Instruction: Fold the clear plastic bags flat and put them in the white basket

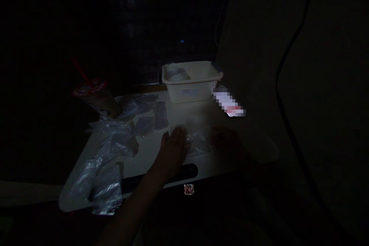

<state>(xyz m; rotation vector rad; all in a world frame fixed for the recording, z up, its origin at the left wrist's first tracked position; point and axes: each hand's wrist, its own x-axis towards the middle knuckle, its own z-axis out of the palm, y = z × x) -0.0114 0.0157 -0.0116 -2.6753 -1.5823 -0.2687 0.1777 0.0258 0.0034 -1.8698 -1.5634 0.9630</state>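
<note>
Fingers of the left hand [175,147] lie flat, close together, apparently to steady the clear plastic bag [198,142] in front of the tub [190,91]; the right hand [230,141] is opposite, its fingers too dark to tell. Left of the tub, more bags [115,142] spread over the surface [148,150], likely for easy reach, near a cup [98,99].

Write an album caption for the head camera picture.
In dim light, a left hand and right hand at a clear plastic bag, on a white table, a pale bin beyond.
</note>
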